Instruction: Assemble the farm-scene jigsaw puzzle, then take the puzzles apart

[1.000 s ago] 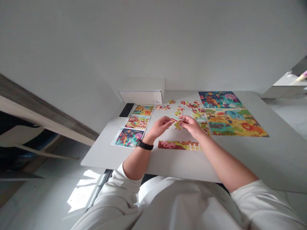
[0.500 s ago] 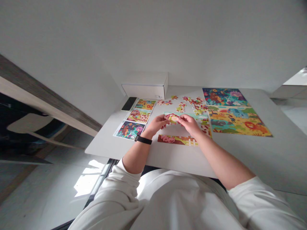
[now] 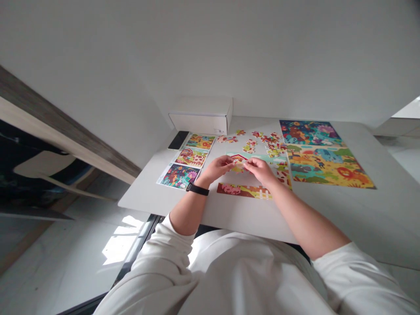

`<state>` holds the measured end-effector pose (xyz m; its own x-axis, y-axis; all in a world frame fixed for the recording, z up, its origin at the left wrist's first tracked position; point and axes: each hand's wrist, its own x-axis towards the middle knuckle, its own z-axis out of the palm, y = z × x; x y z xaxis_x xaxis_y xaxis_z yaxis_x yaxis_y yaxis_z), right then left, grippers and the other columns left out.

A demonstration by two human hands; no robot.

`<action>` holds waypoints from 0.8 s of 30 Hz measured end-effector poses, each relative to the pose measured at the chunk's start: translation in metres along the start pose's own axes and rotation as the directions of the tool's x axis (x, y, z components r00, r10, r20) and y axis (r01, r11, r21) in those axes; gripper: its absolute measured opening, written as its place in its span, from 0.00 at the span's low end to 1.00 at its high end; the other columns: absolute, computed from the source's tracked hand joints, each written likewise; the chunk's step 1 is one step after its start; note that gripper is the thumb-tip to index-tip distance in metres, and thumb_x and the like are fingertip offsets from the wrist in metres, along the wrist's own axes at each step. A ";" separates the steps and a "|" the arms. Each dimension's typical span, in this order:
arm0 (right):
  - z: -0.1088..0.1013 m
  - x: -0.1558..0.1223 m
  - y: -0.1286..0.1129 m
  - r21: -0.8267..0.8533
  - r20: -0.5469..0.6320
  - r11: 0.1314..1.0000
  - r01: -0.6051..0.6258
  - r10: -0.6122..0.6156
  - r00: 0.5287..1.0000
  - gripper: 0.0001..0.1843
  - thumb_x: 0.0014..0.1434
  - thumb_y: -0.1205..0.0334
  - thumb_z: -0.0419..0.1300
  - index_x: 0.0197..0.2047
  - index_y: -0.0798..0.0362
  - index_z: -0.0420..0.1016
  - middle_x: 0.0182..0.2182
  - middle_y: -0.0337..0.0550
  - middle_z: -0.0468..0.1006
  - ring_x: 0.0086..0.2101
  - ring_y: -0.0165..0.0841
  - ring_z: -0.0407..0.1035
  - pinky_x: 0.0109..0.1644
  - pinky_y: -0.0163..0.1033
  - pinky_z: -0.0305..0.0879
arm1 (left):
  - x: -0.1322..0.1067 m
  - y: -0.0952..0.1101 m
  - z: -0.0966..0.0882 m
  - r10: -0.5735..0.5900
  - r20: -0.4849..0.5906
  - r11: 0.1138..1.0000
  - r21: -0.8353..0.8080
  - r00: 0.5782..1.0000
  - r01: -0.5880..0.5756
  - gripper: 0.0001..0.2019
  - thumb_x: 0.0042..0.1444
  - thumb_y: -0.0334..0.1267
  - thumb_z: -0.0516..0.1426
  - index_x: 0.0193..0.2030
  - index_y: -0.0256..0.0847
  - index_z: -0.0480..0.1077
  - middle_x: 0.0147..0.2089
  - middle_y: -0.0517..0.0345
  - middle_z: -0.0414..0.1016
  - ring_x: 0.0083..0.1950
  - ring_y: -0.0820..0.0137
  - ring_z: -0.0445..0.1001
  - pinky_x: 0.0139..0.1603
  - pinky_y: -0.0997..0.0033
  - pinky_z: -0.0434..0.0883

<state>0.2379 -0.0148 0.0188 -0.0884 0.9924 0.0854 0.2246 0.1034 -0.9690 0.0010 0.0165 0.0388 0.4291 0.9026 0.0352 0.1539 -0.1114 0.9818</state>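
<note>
Between my two hands is a small yellowish puzzle piece, pinched at its edges and partly covered by fingers. My left hand, with a dark band on the wrist, grips its left side. The fingers of my right hand close on its right side. Around and beneath the hands lies a partly joined farm puzzle: a red-roofed barn part behind the fingers and a bottom strip with a pink pig nearer to me. Its right part runs beside my right hand, partly hidden by the forearm.
Loose puzzle pieces lie scattered beyond my hands. Two joined picture puzzles lie at the right. At the left are a reference sheet with three pictures, a dark phone and a white box against the wall.
The puzzle piece has shifted and turned slightly between my fingers, and more of the red barn roof shows behind it. The whole view has moved a little.
</note>
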 end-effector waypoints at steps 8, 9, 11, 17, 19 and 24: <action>0.005 -0.004 -0.008 -0.077 0.086 0.995 0.062 -0.055 0.995 0.18 0.61 0.42 0.66 0.35 0.49 0.78 0.33 0.40 0.82 0.35 0.37 0.73 0.42 0.41 0.67 | 0.000 0.002 -0.013 0.014 0.107 0.999 0.035 0.994 -0.018 0.23 0.55 0.56 0.69 0.41 0.37 0.74 0.31 0.61 0.74 0.29 0.77 0.66 0.29 0.75 0.60; 0.005 -0.004 -0.008 -0.088 0.097 0.993 0.072 -0.064 0.993 0.17 0.61 0.42 0.66 0.36 0.49 0.78 0.33 0.40 0.83 0.35 0.38 0.74 0.43 0.42 0.68 | -0.001 0.002 -0.017 0.004 0.124 0.999 0.046 0.992 -0.010 0.22 0.54 0.55 0.69 0.41 0.37 0.75 0.31 0.61 0.74 0.29 0.77 0.66 0.29 0.75 0.60; 0.006 -0.004 -0.007 -0.123 0.109 0.988 0.097 -0.084 0.991 0.17 0.62 0.43 0.65 0.37 0.49 0.79 0.35 0.41 0.83 0.36 0.38 0.74 0.44 0.43 0.69 | -0.002 0.002 -0.025 -0.034 0.146 0.996 0.088 0.989 0.022 0.20 0.54 0.52 0.70 0.41 0.38 0.75 0.30 0.62 0.73 0.28 0.77 0.66 0.28 0.76 0.60; 0.007 -0.004 -0.001 -0.204 0.081 0.968 0.146 -0.132 0.988 0.12 0.63 0.49 0.64 0.43 0.48 0.82 0.41 0.44 0.86 0.40 0.40 0.77 0.50 0.46 0.73 | -0.004 -0.002 -0.046 -0.165 0.176 0.968 0.219 0.971 0.125 0.14 0.55 0.45 0.68 0.42 0.39 0.76 0.26 0.63 0.72 0.23 0.77 0.65 0.22 0.76 0.60; 0.007 -0.004 -0.001 -0.220 0.088 0.962 0.160 -0.144 0.986 0.11 0.64 0.51 0.64 0.43 0.47 0.82 0.41 0.44 0.86 0.40 0.40 0.78 0.50 0.46 0.74 | -0.004 -0.002 -0.051 -0.184 0.177 0.960 0.243 0.967 0.138 0.12 0.55 0.43 0.68 0.41 0.39 0.76 0.25 0.63 0.72 0.23 0.76 0.66 0.21 0.76 0.60; 0.009 -0.007 -0.002 -0.277 0.128 0.934 0.227 -0.198 0.972 0.09 0.65 0.56 0.62 0.44 0.47 0.83 0.41 0.44 0.87 0.40 0.39 0.79 0.49 0.45 0.75 | -0.005 -0.003 -0.058 -0.192 0.177 0.945 0.297 0.965 0.133 0.12 0.55 0.42 0.67 0.42 0.39 0.77 0.26 0.62 0.74 0.23 0.76 0.67 0.20 0.77 0.61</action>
<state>0.2295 -0.0224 0.0185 -0.2549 0.9354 0.2451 0.4588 0.3402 -0.8209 -0.0529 0.0368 0.0461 0.5426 0.8188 -0.1874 0.4673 -0.1089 0.8774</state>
